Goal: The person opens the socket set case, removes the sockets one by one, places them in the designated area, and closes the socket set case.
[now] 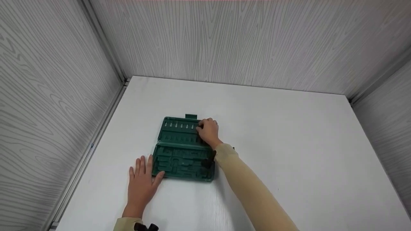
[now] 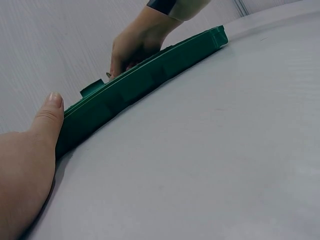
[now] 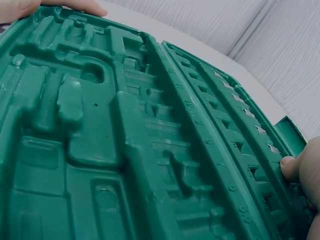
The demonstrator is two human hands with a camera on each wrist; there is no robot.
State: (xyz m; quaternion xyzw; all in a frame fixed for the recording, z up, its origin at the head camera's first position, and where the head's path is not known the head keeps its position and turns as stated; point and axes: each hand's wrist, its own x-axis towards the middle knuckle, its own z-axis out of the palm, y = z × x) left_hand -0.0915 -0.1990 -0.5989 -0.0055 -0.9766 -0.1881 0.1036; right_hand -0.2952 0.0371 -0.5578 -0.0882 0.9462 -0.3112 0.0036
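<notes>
Right hand [image 1: 208,131] bends its fingers beside small silver metal bits [image 1: 181,125]; I cannot tell whether it pinches one. Left hand [image 1: 140,187], spread, touches the open rectangular green plastic case [image 1: 184,164], nearer the white tabletop's [image 1: 289,138] left edge than right.

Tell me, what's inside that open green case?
The green case shows six small silvery pieces in its far half, and only moulded hollows in its near half. The right hand covers part of the far half's right end, so what lies beneath cannot be seen.
</notes>
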